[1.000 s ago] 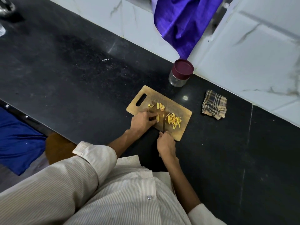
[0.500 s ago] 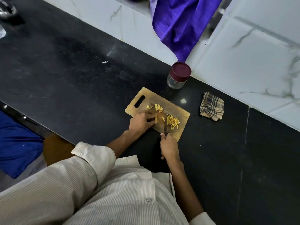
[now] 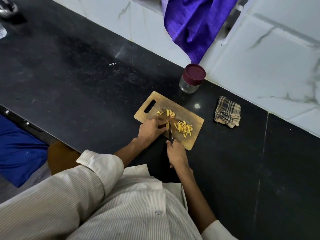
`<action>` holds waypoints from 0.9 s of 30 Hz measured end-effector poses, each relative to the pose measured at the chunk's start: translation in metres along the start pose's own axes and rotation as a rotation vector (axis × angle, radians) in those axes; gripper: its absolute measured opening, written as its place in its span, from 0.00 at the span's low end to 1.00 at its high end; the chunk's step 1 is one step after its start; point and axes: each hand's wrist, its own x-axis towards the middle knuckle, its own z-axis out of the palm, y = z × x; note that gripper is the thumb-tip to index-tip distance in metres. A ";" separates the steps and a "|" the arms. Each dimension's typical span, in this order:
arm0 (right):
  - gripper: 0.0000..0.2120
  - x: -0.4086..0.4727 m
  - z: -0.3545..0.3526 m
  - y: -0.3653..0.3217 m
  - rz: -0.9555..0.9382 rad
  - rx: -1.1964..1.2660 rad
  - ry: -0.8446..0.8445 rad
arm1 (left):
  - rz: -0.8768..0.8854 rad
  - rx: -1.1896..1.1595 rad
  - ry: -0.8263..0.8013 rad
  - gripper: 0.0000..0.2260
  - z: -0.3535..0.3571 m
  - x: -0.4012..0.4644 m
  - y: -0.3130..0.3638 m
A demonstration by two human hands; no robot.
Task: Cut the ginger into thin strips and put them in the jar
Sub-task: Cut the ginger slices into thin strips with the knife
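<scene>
A wooden cutting board (image 3: 187,110) lies on the black counter. My left hand (image 3: 151,129) pinches a ginger slice (image 3: 167,125) against the board. My right hand (image 3: 175,154) grips a knife (image 3: 171,131) whose blade stands just right of that slice. A heap of thin ginger strips (image 3: 184,128) lies to the right of the blade. A few uncut ginger slices (image 3: 168,113) sit farther back on the board. A glass jar (image 3: 190,84) with a maroon lid on it stands behind the board by the wall.
A folded checked cloth (image 3: 227,114) lies to the right of the board. A purple cloth (image 3: 194,23) hangs down the tiled wall above the jar. The black counter (image 3: 78,75) stretches far to the left, with a metal object (image 3: 7,7) at its far corner.
The knife blade has shifted slightly left, closer to the slice under my left fingers. Both hands stay at the board's near edge. The view has tilted a little.
</scene>
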 end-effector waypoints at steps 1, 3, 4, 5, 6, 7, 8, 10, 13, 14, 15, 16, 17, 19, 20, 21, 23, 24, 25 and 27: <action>0.15 0.000 0.000 0.000 -0.002 -0.008 0.003 | 0.000 0.000 0.002 0.17 0.000 0.000 0.000; 0.15 0.000 -0.001 -0.001 0.002 -0.023 0.001 | 0.003 -0.001 0.006 0.17 0.000 0.000 -0.001; 0.15 0.000 -0.001 -0.002 0.008 -0.028 -0.004 | 0.008 0.000 0.007 0.17 0.001 0.000 -0.001; 0.15 0.000 -0.002 -0.002 0.012 -0.034 -0.008 | 0.012 0.000 0.006 0.17 0.001 0.000 -0.002; 0.15 0.001 -0.003 -0.003 0.011 -0.043 -0.009 | 0.016 0.000 0.002 0.17 0.001 0.001 -0.002; 0.15 0.001 -0.003 -0.003 0.005 -0.055 -0.007 | 0.018 0.005 -0.002 0.17 0.002 0.001 -0.003; 0.15 0.002 -0.002 -0.002 -0.002 -0.067 -0.003 | 0.015 0.010 -0.004 0.17 0.002 0.002 -0.003; 0.16 0.004 -0.002 -0.003 -0.015 -0.090 0.004 | 0.007 0.017 -0.012 0.18 0.003 0.002 -0.004; 0.15 0.008 -0.003 -0.003 0.001 -0.108 -0.003 | -0.004 0.022 -0.019 0.18 0.004 0.004 -0.005; 0.15 0.009 -0.003 -0.004 0.005 -0.111 -0.003 | -0.006 0.021 -0.018 0.17 0.004 0.004 -0.005; 0.15 0.010 -0.004 -0.004 0.004 -0.117 -0.001 | -0.005 0.019 -0.020 0.17 0.004 0.004 -0.005; 0.16 0.011 -0.004 -0.004 0.003 -0.125 0.002 | 0.000 0.018 -0.018 0.17 0.004 0.005 -0.005; 0.16 0.012 -0.004 -0.004 0.004 -0.133 0.006 | 0.004 0.019 -0.020 0.17 0.005 0.004 -0.004; 0.16 0.011 -0.001 -0.003 0.002 -0.155 0.021 | 0.003 0.018 -0.023 0.17 0.005 0.004 -0.004; 0.16 0.009 0.002 -0.001 0.000 -0.172 0.028 | 0.002 0.019 -0.022 0.16 0.005 0.003 -0.004; 0.16 0.007 0.004 0.001 -0.003 -0.187 0.031 | 0.002 0.023 -0.024 0.16 0.004 0.003 -0.004; 0.16 0.001 0.009 0.007 -0.006 -0.200 0.035 | 0.001 0.030 -0.030 0.16 0.002 0.004 -0.005; 0.16 -0.002 0.010 0.009 -0.007 -0.202 0.034 | -0.003 0.026 -0.032 0.16 0.002 0.004 -0.007; 0.16 -0.003 0.010 0.010 -0.011 -0.206 0.035 | -0.004 0.022 -0.032 0.16 0.002 0.004 -0.007; 0.16 -0.003 0.006 0.011 -0.024 -0.212 0.036 | 0.000 0.024 -0.027 0.16 0.004 0.005 -0.007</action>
